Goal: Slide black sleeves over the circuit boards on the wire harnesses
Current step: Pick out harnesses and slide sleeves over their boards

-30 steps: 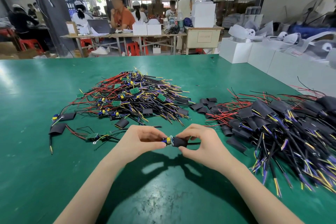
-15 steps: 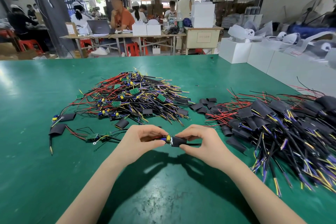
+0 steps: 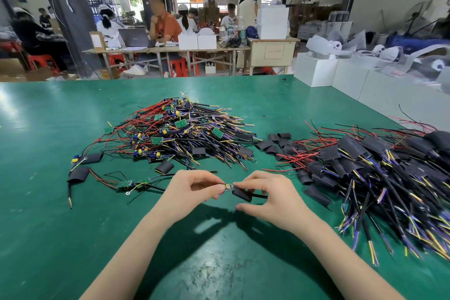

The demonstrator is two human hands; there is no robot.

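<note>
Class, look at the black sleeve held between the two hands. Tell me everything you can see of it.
The flat black sleeve looks like matte, soft tubing, short and rectangular. It lies roughly level just above the green table, tilted slightly down to the right. The right hand pinches it; the left hand holds the small circuit board whose end still shows at the sleeve's left mouth. A black cable leaves its right end.

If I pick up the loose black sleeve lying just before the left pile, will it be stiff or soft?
The loose black sleeve is probably soft and light: it lies flattened, with a slight curl. It likely will not roll, and its smooth-looking surface may slip when pinched.
</note>
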